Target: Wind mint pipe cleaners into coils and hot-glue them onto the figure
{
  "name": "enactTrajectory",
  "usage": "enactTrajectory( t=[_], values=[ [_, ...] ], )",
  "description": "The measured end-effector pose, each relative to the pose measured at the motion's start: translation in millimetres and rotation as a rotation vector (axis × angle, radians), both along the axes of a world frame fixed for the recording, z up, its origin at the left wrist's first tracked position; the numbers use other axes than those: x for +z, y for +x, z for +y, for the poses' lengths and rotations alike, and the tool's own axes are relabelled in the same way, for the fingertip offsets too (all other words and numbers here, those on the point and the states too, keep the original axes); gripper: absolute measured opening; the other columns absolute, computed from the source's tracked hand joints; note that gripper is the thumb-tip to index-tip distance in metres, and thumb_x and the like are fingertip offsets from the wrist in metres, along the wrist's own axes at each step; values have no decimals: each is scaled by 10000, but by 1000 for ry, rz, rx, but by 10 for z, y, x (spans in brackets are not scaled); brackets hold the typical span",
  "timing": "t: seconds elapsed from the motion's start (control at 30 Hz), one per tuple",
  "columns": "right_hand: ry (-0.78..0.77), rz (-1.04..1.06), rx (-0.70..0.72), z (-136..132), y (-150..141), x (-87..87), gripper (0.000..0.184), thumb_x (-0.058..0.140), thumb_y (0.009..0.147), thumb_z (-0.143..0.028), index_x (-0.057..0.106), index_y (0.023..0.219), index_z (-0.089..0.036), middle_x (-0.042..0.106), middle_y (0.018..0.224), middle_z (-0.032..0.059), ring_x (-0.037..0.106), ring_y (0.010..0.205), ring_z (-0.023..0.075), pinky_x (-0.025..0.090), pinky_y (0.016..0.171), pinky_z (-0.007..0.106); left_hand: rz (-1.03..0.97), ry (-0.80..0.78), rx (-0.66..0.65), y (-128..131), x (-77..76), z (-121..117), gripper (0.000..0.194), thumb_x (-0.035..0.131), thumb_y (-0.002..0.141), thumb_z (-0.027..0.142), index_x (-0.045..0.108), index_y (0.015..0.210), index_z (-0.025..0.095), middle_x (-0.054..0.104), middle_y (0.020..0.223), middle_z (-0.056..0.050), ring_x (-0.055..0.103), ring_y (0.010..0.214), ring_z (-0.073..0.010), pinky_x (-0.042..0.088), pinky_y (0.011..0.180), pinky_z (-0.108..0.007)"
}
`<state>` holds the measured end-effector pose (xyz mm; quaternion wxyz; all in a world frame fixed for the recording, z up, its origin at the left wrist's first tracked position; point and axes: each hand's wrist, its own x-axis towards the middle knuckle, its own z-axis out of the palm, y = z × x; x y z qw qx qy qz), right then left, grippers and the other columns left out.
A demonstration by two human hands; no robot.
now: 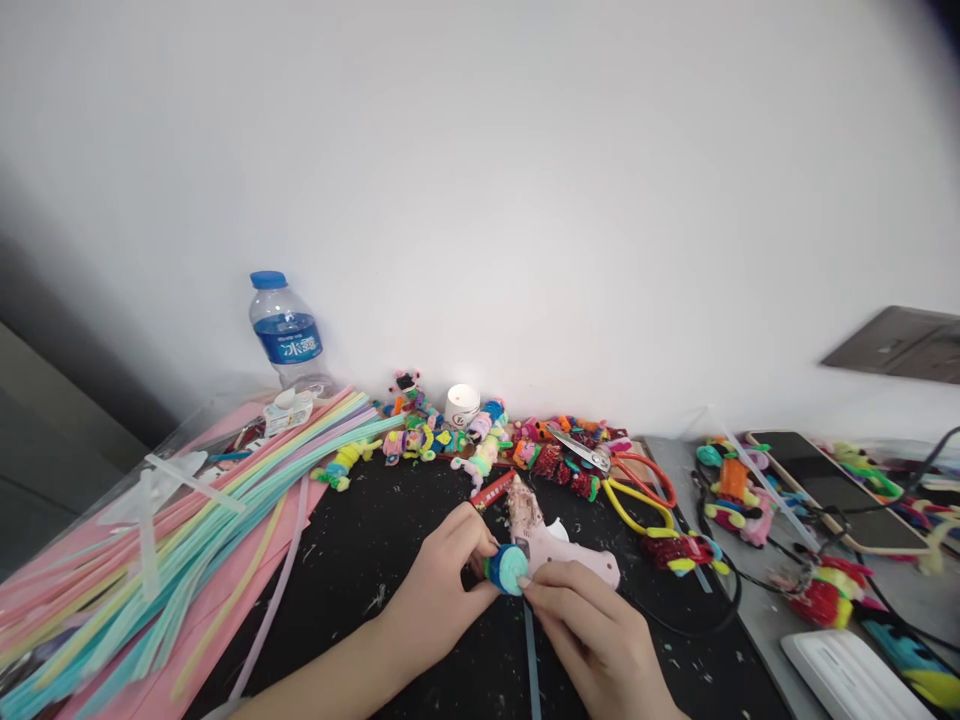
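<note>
While strips too many to count fan out at the far left (247,500) and one bottle (289,335) stands behind them, the left hand (450,560), fingers curled nearly closed, grips the side of one blue roll (512,570) above the black mat (337,600). To its right, the right hand (600,630) has thumb and fingertips drawn together, pinching the roll's edge, just in front of one glue gun (562,555). Farther right lie one pair of scissors (592,455), one phone (832,490) and one white box (847,675), among figures (735,485) too crowded to count.
</note>
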<state>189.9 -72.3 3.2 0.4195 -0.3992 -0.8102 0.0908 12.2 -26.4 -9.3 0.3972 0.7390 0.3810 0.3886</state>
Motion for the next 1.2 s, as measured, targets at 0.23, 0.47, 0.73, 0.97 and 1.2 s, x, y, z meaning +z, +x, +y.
enactTrajectory(
  t=[0.23,0.47,0.73,0.97,1.2],
  values=[
    [-44,13,-20,-1,4,14,235,556,795,-53,626,982,-178,669,917,78,651,815,167,543,726,222,-102,-111,44,16,-30,6,172,591,702,77,466,747,187,507,890,-7,510,676,-111,437,581,-225],
    [-128,63,-44,-16,13,-4,317,534,800,-51,551,1080,-198,620,875,51,602,667,140,526,648,228,-162,-199,-2,33,-37,-9,202,598,700,79,464,806,188,513,906,-5,523,667,-104,445,572,-218],
    [-117,48,2,0,-27,14,311,500,819,-44,616,1074,-179,602,865,68,611,773,161,522,677,222,-168,-147,-101,30,-46,-61,175,594,707,78,472,778,180,498,902,-12,532,673,-104,472,584,-223],
    [-159,70,20,5,-61,38,271,512,811,-46,631,1016,-176,598,836,55,593,699,144,518,633,211,-135,-111,-86,39,6,-61,165,592,692,66,470,694,177,466,810,5,509,664,-104,471,566,-212],
    [-192,70,44,-5,-72,30,279,513,802,-34,623,1011,-182,594,840,51,585,705,149,510,627,215,-130,-110,-62,50,0,-79,176,597,680,76,454,656,176,447,757,15,498,627,-101,457,540,-213]
  ],
)
